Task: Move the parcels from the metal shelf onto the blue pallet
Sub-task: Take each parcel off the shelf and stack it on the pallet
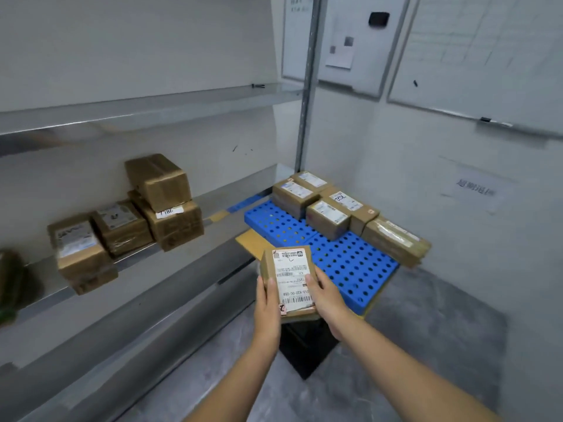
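Both arms reach forward; the left hand and right hand grip a parcel between them.

1. At upper centre we see a whiteboard on the wall, carrying a pinned paper sheet and a small black object above and to the right of that sheet.
2. At upper right we see a second whiteboard with faint ruled lines; a marker lies on its lower ledge.
3. On the white wall at right we find a paper sign; its writing is too blurred for us to read.
4. The grey floor fills the lower right, and we notice a dark square patch on it at lower centre.
5. Just left of centre, a flat cardboard sheet lies level.
6. Above it we make out blue tape and yellow tape in one line.
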The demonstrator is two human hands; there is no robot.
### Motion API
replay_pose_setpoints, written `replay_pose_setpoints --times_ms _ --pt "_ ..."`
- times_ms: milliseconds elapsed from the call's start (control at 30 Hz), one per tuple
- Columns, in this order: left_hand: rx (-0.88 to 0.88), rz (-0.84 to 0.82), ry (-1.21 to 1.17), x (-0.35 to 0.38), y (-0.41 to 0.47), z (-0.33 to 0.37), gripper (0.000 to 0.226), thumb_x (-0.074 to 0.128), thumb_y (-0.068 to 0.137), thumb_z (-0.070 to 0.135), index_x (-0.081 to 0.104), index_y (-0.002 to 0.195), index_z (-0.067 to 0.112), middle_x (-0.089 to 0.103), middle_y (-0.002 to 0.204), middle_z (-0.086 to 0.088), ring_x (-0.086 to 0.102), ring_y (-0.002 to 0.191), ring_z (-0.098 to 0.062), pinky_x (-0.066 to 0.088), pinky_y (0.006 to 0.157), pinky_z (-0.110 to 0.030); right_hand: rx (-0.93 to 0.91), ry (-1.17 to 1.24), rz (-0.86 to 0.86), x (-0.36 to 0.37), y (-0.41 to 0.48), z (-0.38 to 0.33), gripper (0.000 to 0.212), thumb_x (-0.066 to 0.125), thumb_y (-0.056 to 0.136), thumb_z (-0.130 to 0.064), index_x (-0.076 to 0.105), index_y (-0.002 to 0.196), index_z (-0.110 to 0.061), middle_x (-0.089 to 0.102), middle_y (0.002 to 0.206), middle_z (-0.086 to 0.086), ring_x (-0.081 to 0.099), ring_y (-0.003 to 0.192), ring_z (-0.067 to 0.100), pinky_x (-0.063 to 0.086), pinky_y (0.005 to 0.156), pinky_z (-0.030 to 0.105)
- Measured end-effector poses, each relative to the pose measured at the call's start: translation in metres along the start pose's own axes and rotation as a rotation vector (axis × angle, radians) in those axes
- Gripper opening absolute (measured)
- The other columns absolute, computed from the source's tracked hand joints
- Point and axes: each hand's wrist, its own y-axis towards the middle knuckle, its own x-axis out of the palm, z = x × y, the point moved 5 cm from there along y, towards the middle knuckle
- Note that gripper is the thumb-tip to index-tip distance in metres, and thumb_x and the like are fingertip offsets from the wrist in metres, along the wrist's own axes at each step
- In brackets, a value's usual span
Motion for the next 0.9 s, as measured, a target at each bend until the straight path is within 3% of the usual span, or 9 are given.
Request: replay_pose_setpoints --times_ms 67,133,200,300,367,467,600,767,900 --pt "0.0 -0.05 0.008 0.029 -0.002 -0.007 0.05 0.037 0.104 0.045 0.032 0.151 0.029 0.05 0.135 0.021 0.054 0.114 0.006 0.041 0.089 -0.014 0.006 -0.014 0.041 -0.029 0.002 0.008 0.037 0.045 0.101 -0.033 0.046 0.139 -0.031 0.062 0.119 -0.011 0.061 0.104 0.006 0.049 0.078 0.019" --pt "0.002 -0.099 0.029 0.057 0.0 -0.012 0.047 0.036 0.104 0.045 0.038 0.147 0.027 0.058 0.138 0.01 0.058 0.119 0.0 0.049 0.096 -0.022 0.008 -0.047 0.068 -0.056 0.008 0.013 0.039 0.044 0.101 -0.035 0.045 0.14 -0.031 0.061 0.116 -0.012 0.06 0.099 0.004 0.043 0.069 0.013" --pt "-0.024 -0.109 0.053 0.084 0.005 -0.015 0.058 0.035 0.103 0.05 0.028 0.155 0.023 0.046 0.152 0.0 0.048 0.135 -0.015 0.041 0.11 -0.036 0.007 -0.07 0.082 -0.082 0.019 0.015 0.04 0.043 0.102 -0.035 0.044 0.141 -0.029 0.061 0.116 -0.011 0.058 0.091 0.0 0.04 0.064 0.011" --pt "-0.042 -0.088 0.076 0.126 0.016 -0.016 0.069 0.031 0.102 0.056 0.006 0.159 0.029 0.024 0.162 0.008 0.029 0.146 -0.014 0.03 0.104 -0.024 -0.002 -0.097 0.066 -0.118 0.046 0.013 0.041 0.04 0.102 -0.035 0.041 0.143 -0.029 0.059 0.109 -0.013 0.057 0.084 -0.007 0.04 0.059 0.009" --pt "-0.038 -0.069 0.095 0.156 0.027 -0.017 0.069 0.027 0.101 0.058 0.004 0.159 0.03 0.016 0.164 0.01 0.023 0.147 -0.012 0.026 0.1 -0.022 -0.019 -0.11 0.032 -0.142 0.069 0.013 0.042 0.039 0.103 -0.035 0.038 0.145 -0.029 0.059 0.114 -0.011 0.055 0.083 -0.008 0.04 0.055 0.008" --pt "-0.046 -0.021 0.077 0.204 0.044 -0.023 0.066 0.026 0.101 0.058 0.009 0.159 0.03 0.02 0.164 0.007 0.031 0.143 -0.013 0.032 0.101 -0.023 -0.052 -0.152 -0.03 -0.178 0.109 0.015 0.043 0.035 0.104 -0.036 0.035 0.146 -0.03 0.06 0.127 -0.007 0.058 0.087 -0.005 0.041 0.058 0.009" --pt "-0.104 0.02 0.026 0.259 0.061 -0.036 0.071 0.032 0.1 0.059 0.004 0.159 0.031 0.025 0.161 0.007 0.037 0.138 -0.012 0.037 0.106 -0.031 -0.089 -0.225 -0.104 -0.219 0.151 0.025 0.041 0.028 0.104 -0.037 0.034 0.145 -0.032 0.059 0.108 -0.014 0.059 0.083 -0.008 0.043 0.055 0.009" --pt "-0.142 0.086 0.004 0.309 0.084 -0.048 0.07 0.032 0.101 0.057 0.002 0.159 0.031 0.019 0.163 0.009 0.027 0.146 -0.015 0.029 0.115 -0.034 -0.153 -0.334 -0.153 -0.257 0.198 0.034 0.039 0.027 0.103 -0.043 0.036 0.14 -0.039 0.061 0.121 -0.01 0.055 0.09 -0.009 0.04 0.065 0.013" --pt "-0.176 0.165 -0.003 0.334 0.102 -0.063 0.067 0.028 0.103 0.055 0.004 0.159 0.029 0.016 0.164 0.008 0.023 0.149 -0.017 0.025 0.115 -0.035 -0.244 -0.418 -0.173 -0.271 0.231 0.041 0.046 0.027 0.103 -0.042 0.029 0.148 -0.034 0.044 0.143 -0.005 0.044 0.129 0.012 0.041 0.104 0.04"
